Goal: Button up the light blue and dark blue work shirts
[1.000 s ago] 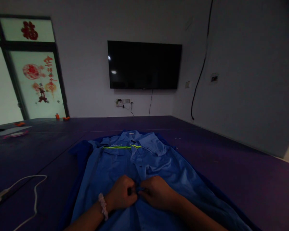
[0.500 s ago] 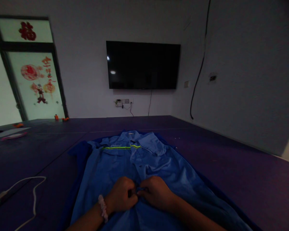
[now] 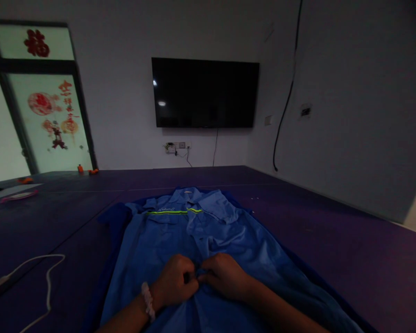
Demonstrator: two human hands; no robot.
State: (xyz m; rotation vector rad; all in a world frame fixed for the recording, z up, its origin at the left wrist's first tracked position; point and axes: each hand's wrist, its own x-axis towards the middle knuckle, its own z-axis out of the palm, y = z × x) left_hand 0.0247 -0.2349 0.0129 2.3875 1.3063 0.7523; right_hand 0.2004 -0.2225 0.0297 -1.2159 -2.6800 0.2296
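A blue work shirt (image 3: 180,236) with a yellow-green reflective stripe across the chest lies flat on a dark purple surface, collar pointing away from me. My left hand (image 3: 175,282), with a light scrunchie on the wrist, and my right hand (image 3: 225,277) meet at the shirt's front opening near its lower part. Both hands have their fingers pinched closed on the fabric of the shirt front. What lies between the fingertips is too small and dark to make out.
A white cable (image 3: 38,273) trails over the surface at the lower left. Small orange items (image 3: 86,170) and a flat pale object (image 3: 15,193) sit far left. A black television (image 3: 204,92) hangs on the wall ahead; a window with red decorations (image 3: 52,111) is at left.
The view has shifted slightly. Both hands stay pinched together at the same spot on the shirt front, with only small finger movements.
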